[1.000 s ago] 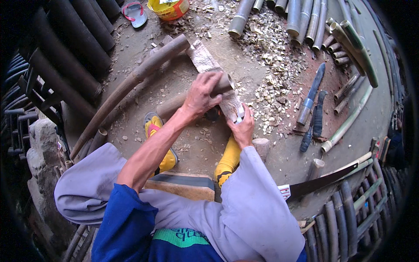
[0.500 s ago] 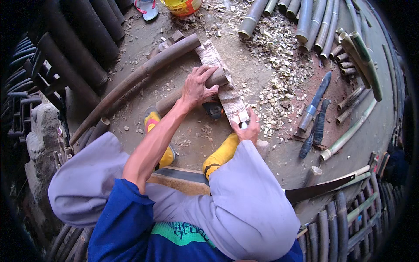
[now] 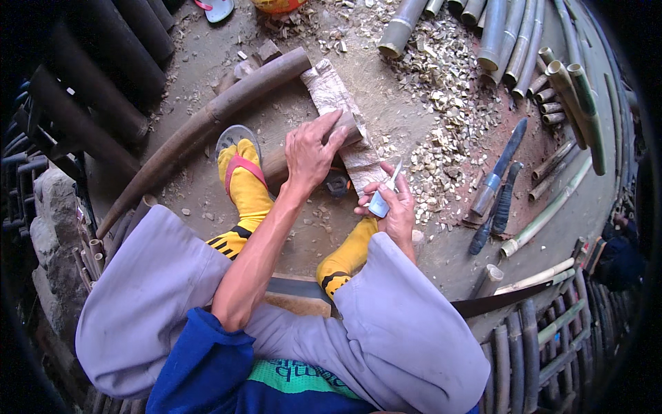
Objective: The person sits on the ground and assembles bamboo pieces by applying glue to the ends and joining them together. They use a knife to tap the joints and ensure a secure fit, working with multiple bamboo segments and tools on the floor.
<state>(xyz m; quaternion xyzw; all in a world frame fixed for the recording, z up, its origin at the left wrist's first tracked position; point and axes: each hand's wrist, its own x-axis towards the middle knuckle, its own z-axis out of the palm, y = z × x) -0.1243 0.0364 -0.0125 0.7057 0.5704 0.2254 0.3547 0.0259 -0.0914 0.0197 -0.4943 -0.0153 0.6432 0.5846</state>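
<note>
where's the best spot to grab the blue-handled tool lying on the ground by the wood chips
Probably by the blue handle, its upper, far end. The tool lies flat and slanted on the ground, handle away from the person and the grey metal part nearer the right hand. Come from above and the right: wood chips lie on its left, and a dark tool crowds its lower end.
</note>
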